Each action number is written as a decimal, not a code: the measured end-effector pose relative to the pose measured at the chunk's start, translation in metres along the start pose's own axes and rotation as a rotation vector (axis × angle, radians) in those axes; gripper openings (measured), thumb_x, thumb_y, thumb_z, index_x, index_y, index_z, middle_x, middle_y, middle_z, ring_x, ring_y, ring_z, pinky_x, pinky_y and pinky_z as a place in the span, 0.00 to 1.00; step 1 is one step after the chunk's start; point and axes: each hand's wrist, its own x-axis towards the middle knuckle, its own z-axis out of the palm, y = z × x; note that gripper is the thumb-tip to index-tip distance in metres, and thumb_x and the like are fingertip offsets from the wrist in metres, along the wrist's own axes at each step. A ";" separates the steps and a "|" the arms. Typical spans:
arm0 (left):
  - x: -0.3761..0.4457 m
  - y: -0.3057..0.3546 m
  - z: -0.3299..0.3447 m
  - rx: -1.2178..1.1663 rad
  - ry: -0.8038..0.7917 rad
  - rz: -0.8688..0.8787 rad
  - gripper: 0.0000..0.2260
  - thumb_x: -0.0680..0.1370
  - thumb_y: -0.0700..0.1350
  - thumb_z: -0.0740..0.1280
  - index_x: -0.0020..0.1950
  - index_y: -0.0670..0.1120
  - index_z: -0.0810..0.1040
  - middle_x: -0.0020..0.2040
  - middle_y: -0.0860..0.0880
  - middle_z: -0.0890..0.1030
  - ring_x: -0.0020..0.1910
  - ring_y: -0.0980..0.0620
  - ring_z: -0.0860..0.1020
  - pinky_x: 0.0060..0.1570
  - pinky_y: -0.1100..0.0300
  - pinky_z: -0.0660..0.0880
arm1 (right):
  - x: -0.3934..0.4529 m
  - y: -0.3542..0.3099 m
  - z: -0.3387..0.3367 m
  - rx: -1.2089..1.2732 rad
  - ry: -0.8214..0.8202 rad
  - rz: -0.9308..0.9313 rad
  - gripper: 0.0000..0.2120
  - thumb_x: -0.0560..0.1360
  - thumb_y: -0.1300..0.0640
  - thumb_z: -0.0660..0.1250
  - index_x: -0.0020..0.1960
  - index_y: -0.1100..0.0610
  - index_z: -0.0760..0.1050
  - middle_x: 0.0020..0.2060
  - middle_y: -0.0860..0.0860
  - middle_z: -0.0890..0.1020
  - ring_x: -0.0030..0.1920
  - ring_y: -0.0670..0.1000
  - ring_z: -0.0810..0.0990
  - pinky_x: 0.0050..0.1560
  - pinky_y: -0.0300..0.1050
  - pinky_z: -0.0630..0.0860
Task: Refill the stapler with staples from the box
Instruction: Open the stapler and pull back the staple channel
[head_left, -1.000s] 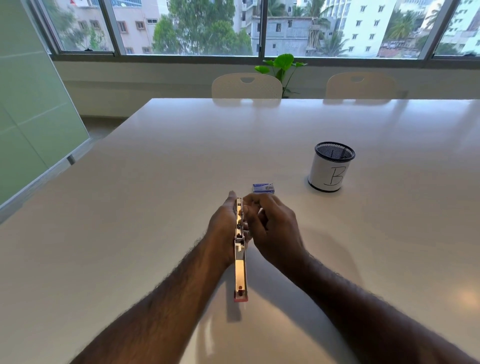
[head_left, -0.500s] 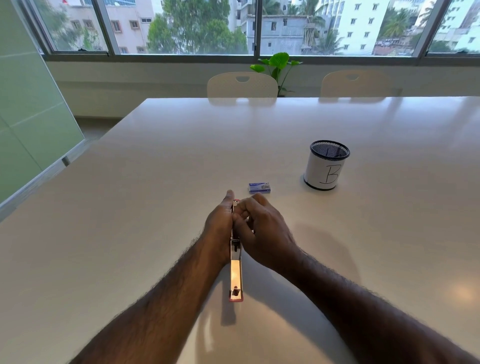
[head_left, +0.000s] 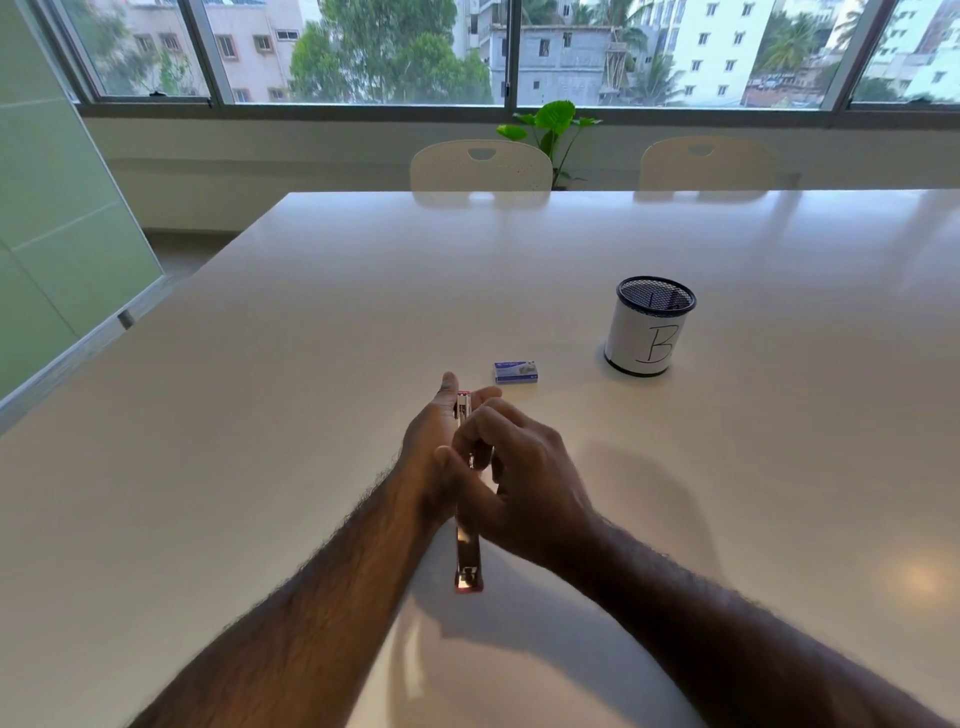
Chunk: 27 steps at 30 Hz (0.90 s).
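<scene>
The stapler (head_left: 468, 556) is a slim metal one with red ends, held lengthwise above the white table, its long axis pointing away from me. My left hand (head_left: 428, 457) clasps its far half from the left side. My right hand (head_left: 519, 478) lies over the stapler's middle from the right, fingers curled on its top; what the fingertips pinch is hidden. The small blue and white staple box (head_left: 515, 373) lies shut on the table just beyond my hands, untouched.
A black mesh pen cup (head_left: 649, 327) wrapped in white paper marked "B" stands to the right of the box. The white table (head_left: 311, 364) stretches far ahead; two chairs (head_left: 480, 166) and a potted plant stand behind it under the windows.
My right hand has slid back along the stapler from its far end towards its middle. The left hand's hold has stayed the same, and the box has not moved.
</scene>
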 end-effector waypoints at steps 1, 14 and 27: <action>0.000 0.000 -0.001 -0.019 0.002 0.005 0.28 0.80 0.64 0.52 0.66 0.47 0.76 0.63 0.42 0.80 0.54 0.46 0.79 0.41 0.51 0.78 | 0.000 0.000 0.001 0.055 0.028 0.001 0.09 0.76 0.52 0.65 0.41 0.56 0.73 0.35 0.46 0.76 0.33 0.45 0.74 0.32 0.41 0.75; 0.013 -0.008 -0.007 -0.233 -0.098 0.053 0.23 0.78 0.60 0.61 0.55 0.41 0.79 0.43 0.37 0.85 0.42 0.44 0.86 0.39 0.52 0.83 | 0.005 0.027 0.005 0.024 0.066 0.215 0.12 0.78 0.57 0.63 0.60 0.55 0.78 0.54 0.51 0.81 0.45 0.45 0.80 0.43 0.41 0.78; 0.010 -0.003 -0.006 -0.134 -0.064 0.131 0.22 0.81 0.60 0.54 0.54 0.46 0.80 0.48 0.45 0.84 0.43 0.47 0.85 0.34 0.55 0.82 | 0.011 0.016 0.000 0.089 -0.113 0.228 0.16 0.78 0.66 0.63 0.65 0.61 0.76 0.44 0.43 0.72 0.40 0.39 0.72 0.40 0.24 0.70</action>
